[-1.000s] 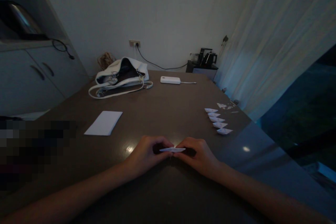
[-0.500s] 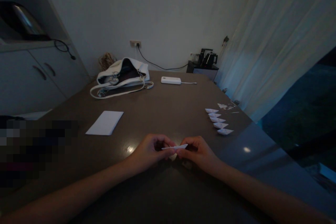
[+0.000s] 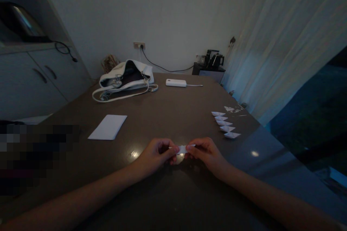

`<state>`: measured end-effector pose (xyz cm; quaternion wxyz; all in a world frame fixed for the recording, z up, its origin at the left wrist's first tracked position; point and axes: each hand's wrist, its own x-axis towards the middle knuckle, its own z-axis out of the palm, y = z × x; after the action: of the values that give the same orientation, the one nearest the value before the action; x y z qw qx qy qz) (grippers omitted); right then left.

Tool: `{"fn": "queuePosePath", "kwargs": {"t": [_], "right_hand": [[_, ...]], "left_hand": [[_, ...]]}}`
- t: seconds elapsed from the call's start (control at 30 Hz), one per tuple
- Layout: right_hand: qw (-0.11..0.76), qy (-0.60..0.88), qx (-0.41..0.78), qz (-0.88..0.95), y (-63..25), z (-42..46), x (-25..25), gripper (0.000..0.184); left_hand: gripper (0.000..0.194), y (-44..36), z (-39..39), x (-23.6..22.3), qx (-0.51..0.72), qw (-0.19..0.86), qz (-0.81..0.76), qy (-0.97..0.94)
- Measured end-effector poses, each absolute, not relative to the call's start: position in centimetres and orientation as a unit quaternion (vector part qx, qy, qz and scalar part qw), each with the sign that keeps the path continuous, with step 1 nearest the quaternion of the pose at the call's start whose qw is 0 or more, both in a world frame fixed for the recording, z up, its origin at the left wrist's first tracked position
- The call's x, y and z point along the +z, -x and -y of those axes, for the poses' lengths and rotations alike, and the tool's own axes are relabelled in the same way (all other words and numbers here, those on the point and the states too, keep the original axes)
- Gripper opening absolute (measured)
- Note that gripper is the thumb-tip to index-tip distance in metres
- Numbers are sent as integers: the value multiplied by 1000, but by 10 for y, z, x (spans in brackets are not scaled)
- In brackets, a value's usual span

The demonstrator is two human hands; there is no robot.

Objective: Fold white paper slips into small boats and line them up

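A small folded white paper piece point(image 3: 182, 149) is held just above the dark table point(image 3: 168, 115), near its front middle. My left hand point(image 3: 155, 154) pinches its left end and my right hand point(image 3: 206, 153) pinches its right end. Both hands hover close together, fingertips nearly touching across the paper. A row of several small folded white paper boats point(image 3: 224, 124) lies on the table to the right of my hands. A flat white sheet of paper point(image 3: 107, 127) lies to the left.
A white handbag point(image 3: 125, 77) with a strap sits at the back left. A white power bank point(image 3: 176, 82) with a cable lies at the back centre. Small paper scraps point(image 3: 233, 109) are near the right edge. Cabinets stand left, curtains right, a kettle point(image 3: 214, 59) behind.
The paper piece, pressed flat on the table a second ago, has been lifted slightly. Both hands have drawn closer together and raised it, and the paper now looks shorter and taller.
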<state>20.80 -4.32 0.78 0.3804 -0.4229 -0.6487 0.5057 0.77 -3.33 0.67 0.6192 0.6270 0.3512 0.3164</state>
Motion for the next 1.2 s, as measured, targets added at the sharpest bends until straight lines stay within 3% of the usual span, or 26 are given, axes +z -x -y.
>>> {"fn": "queuePosePath", "kwargs": {"t": [0.53,0.73,0.97,1.2], "right_hand": [[355,416,469,693,-214,41,8,47],[343,423,446,710,-213,44,10,44],[343,405,491,691,-208,47,6,25],[332,430,438,717,-204,49,8,16]], "left_hand": [[41,-2,30,8,307,600,-343,-654],[30,-3,33,8,287,573,-354,-682],[34,-4,35,8,255,475,-374,-755],[35,-6,39,10,241,384,-374,-809]]}}
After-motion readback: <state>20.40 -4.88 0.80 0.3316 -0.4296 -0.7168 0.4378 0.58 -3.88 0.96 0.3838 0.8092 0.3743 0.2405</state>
